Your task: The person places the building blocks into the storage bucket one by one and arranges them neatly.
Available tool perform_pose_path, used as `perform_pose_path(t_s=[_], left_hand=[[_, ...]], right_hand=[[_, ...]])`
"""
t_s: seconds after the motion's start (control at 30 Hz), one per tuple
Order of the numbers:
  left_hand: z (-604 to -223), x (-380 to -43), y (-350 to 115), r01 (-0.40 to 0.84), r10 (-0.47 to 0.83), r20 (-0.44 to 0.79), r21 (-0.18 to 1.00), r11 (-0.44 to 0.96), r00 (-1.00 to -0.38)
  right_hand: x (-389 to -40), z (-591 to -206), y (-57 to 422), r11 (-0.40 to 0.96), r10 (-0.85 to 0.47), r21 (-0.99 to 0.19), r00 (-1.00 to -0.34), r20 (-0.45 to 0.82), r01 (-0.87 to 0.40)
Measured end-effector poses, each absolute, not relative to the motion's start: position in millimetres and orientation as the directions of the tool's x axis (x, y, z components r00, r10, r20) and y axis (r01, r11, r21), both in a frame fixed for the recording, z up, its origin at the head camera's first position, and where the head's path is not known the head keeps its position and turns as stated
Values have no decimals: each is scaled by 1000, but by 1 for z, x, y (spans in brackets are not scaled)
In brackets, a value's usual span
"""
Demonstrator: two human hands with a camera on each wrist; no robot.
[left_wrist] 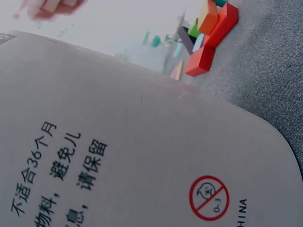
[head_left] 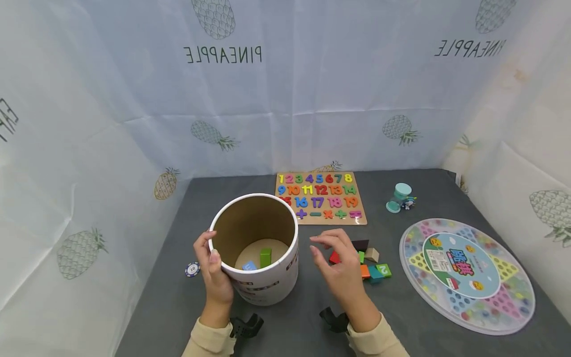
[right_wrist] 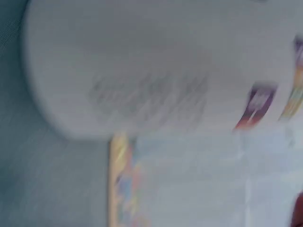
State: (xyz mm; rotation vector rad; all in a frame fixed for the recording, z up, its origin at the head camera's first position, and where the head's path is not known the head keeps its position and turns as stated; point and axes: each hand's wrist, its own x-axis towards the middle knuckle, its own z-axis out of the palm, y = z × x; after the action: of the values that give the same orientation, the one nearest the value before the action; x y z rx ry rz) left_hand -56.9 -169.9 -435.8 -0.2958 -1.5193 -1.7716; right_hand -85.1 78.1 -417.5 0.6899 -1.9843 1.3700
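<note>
A white round canister with an open top stands tilted slightly toward me on the dark table. My left hand grips its left side at the rim. Inside on its floor lie a green block and a light blue block. To the right of the canister, my right hand hovers with bent, parted fingers and holds nothing. Beside and partly behind it is a pile of coloured blocks, among them a green block marked 2, a teal block and a red block.
A wooden number board lies at the back. Behind right stands a turquoise hourglass beside a small figurine. A round Chinese checkers box lies at the right. A poker chip is left of the canister.
</note>
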Motion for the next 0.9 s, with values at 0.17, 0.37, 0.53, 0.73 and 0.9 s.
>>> perform_pose_path(t_s=[0.17, 0.37, 0.53, 0.73, 0.9], left_hand=[[-436, -58, -171, 690, -395, 633, 724, -1, -665], [-436, -58, -171, 681, -387, 626, 732, -7, -677], [-436, -57, -170, 677, -382, 625, 736, -2, -681], [-435, -57, -169, 665, -371, 618, 746, -2, -694], [-434, -56, -169, 667, -380, 616, 745, -2, -690]], right_hand=[[-102, -446, 98, 679, -82, -622, -882, 465, -390], [-115, -468, 114, 861, -77, -476, -971, 226, -180], [-121, -475, 119, 902, -119, -401, -985, 125, -160], [-125, -481, 120, 922, -140, -358, -989, 51, -149], [-127, -485, 119, 920, -157, -360, -987, 28, -157]])
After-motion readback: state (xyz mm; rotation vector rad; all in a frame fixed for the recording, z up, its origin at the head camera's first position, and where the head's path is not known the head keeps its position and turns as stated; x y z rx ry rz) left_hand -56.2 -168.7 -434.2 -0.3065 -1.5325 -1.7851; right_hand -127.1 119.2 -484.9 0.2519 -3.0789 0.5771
